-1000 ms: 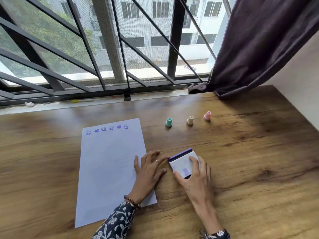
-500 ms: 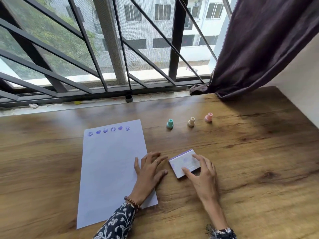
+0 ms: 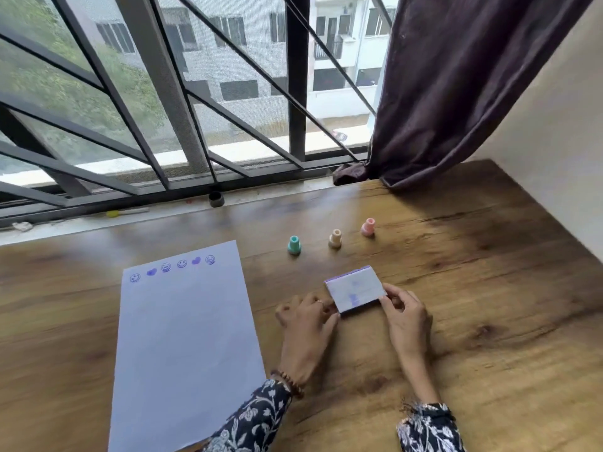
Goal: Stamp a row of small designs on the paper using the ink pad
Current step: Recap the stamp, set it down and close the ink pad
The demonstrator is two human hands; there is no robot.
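Wooden table (image 3: pixel 473 288) right of paper (image 3: pixel 182 337)

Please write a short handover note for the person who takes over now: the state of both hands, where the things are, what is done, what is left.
Left hand: fingertips on the near-left corner of the ink pad.
Right hand: pinches the pad's right end. The pad looks closed, on the table right of the paper.
Stamps: teal, beige and pink stand upright in a row behind the pad, untouched.
Done: six purple prints in a row along the paper's top edge.
Left: possibly nothing; the row seems complete. Put the pad away.
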